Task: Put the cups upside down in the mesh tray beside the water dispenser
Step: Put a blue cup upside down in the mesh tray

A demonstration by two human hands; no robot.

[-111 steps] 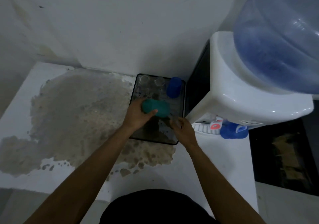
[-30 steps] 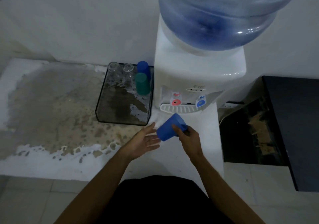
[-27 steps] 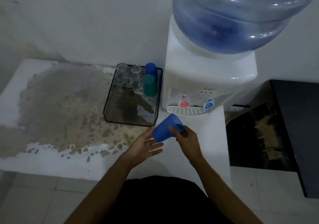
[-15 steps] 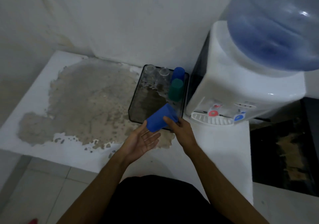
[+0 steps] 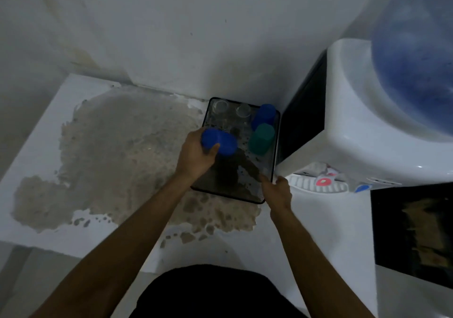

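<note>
- The white counter point(image 5: 83, 97) runs out from the wall, with a wide grey-brown worn patch point(image 5: 115, 156) across its middle.
- The water dispenser point(image 5: 362, 131) stands at the right end of the counter, its big blue bottle point(image 5: 416, 55) on top, and its red tap point(image 5: 323, 182) and blue tap point(image 5: 364, 187) just above the drip grille.
- The mesh tray point(image 5: 267, 190), dark and rectangular, sits on the counter just beside the dispenser's dark side panel, its far end near the wall.
- The left hand point(image 5: 196, 156) is closed around the blue cup point(image 5: 219, 140), thumb on the near side and the other fingers behind it. The cup lies tilted on its side in the air above the tray's left half, its flat base toward the left.
- The right hand point(image 5: 277, 190) rests at the tray's near right corner, fingers loosely apart with nothing in them; whether they touch the rim is hard to tell in the blur.
- A teal cup point(image 5: 261, 137) stands upside down in the tray by its right wall.
- A second blue cup point(image 5: 264, 116) stands upside down just behind the teal one, in the far right corner.
- Two clear glasses point(image 5: 231, 109) stand side by side along the tray's far edge, left of that cup.
</note>
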